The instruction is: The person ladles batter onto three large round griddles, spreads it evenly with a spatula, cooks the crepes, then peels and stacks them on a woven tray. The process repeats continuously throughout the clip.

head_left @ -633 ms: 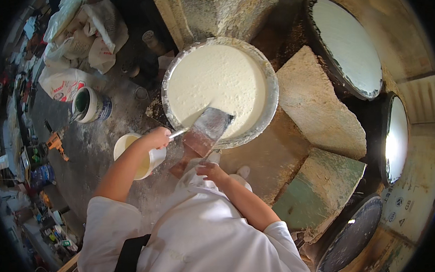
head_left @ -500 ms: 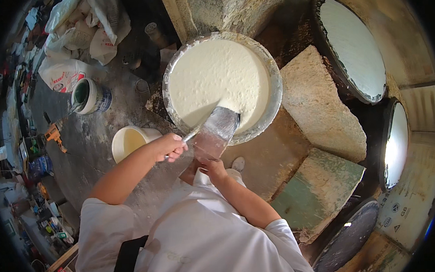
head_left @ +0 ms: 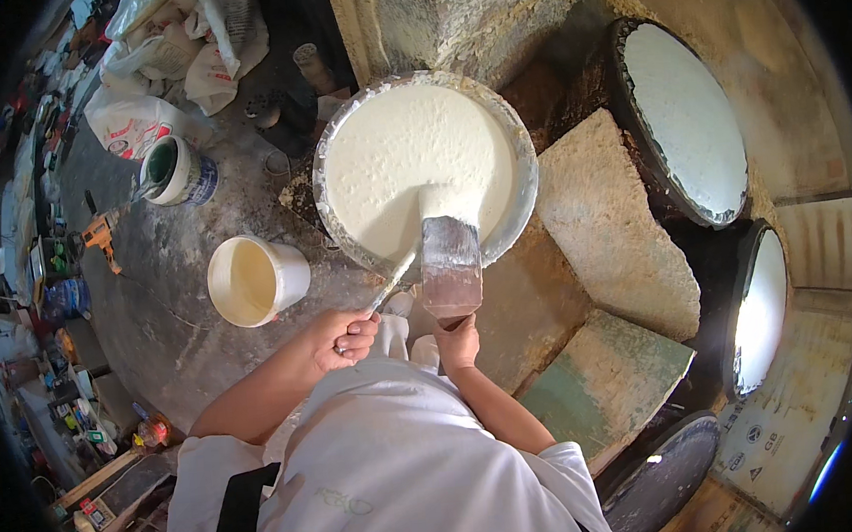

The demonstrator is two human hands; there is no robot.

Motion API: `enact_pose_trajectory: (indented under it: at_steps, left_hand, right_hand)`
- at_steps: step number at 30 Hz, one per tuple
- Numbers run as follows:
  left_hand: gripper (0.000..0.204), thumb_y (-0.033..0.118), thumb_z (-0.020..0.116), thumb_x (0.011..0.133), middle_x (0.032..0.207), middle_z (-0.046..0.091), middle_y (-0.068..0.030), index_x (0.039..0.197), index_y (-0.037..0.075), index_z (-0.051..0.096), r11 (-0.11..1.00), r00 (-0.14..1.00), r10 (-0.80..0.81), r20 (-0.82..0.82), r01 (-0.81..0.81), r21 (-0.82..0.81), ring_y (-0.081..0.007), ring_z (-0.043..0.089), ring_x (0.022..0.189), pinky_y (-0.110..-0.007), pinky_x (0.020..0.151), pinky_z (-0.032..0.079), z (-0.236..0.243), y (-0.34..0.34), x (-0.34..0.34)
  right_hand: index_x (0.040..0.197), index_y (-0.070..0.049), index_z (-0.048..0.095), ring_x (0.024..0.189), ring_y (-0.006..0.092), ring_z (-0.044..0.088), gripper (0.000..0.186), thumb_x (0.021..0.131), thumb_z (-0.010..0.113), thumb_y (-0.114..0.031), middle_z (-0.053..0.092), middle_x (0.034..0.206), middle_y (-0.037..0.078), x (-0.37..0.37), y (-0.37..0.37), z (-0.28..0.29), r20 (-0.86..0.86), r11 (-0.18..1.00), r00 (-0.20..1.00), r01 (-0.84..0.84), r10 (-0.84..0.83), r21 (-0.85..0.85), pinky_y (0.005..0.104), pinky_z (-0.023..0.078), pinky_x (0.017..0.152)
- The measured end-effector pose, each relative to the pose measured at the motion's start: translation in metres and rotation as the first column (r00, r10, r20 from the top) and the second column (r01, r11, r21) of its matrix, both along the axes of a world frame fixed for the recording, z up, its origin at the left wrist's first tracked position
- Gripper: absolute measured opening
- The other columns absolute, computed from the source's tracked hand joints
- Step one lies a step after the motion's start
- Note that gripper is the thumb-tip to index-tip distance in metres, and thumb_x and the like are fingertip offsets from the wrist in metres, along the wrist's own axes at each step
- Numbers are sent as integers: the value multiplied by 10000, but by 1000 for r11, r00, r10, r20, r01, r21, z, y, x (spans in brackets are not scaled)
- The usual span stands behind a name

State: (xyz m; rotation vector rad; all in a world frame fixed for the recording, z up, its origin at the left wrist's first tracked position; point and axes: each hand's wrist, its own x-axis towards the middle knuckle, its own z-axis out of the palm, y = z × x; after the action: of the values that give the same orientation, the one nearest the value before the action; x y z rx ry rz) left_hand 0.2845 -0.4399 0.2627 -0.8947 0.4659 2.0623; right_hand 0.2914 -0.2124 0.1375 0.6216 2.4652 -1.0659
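Observation:
A large round tub (head_left: 528,187) stands in front of me, holding a thick cream-coloured liquid (head_left: 409,150). My right hand (head_left: 459,343) is closed round the near end of a flat rectangular paddle (head_left: 452,282). Its far end dips into the liquid and is coated grey-white, while the near part is brown. My left hand (head_left: 346,337) grips a thin stick-like tool (head_left: 392,284), smeared with pale material. The stick slants up toward the tub's near rim, just left of the paddle; whether its tip touches the paddle or the liquid I cannot tell.
Left of the tub is a white bucket (head_left: 290,274) with pale residue. Farther left are a green-lined bucket (head_left: 187,178), an orange power drill (head_left: 100,237) and plastic bags (head_left: 144,122). Rough slabs (head_left: 623,225) lie to the right, beside round black-rimmed discs (head_left: 685,118) with white surfaces.
The paddle has swung from slanting to nearly upright in view, its far end still in the liquid. My right hand has shifted right; the stick now lies left of the paddle, no longer across it.

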Motion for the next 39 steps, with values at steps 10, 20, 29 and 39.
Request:
enact_pose_trajectory:
  at_steps: [10,20,29,39]
  left_hand:
    - [182,216,407,943,562,319,52,867,60,463,977,993,-32,-112,8,-213,-59,278,388,-233,368,221,37,9,24]
    - [196,178,411,925,551,409,-9,800,41,470,657,920,-316,-230,37,-753,-101,339,370,-278,345,268,13,17,40]
    - [203,186,517,868,737,605,-219,853,-14,543,-20,708,-703,-67,-113,-993,-387,598,705,-442,636,454,-17,26,50]
    - [218,207,524,874,749,611,-215,907,-8,541,-50,589,-803,-85,-209,-977,-394,598,728,-468,637,467,-36,41,42]
  right_hand:
    - [1081,-40,355,717,386,622,564,742,624,-401,640,768,205,-23,139,-65,120,804,891,-448,439,391,474,493,622]
    - [1138,-38,389,713,376,624,552,731,637,-315,645,767,186,3,224,-6,226,698,893,-446,389,561,460,492,625]
    - [1202,-148,521,775,359,626,456,783,604,-308,649,827,176,-26,132,72,158,718,907,-407,390,565,462,484,689]
    - [1312,-343,440,781,320,641,508,828,516,-478,659,827,150,-3,123,109,325,653,801,-598,502,465,429,494,687]
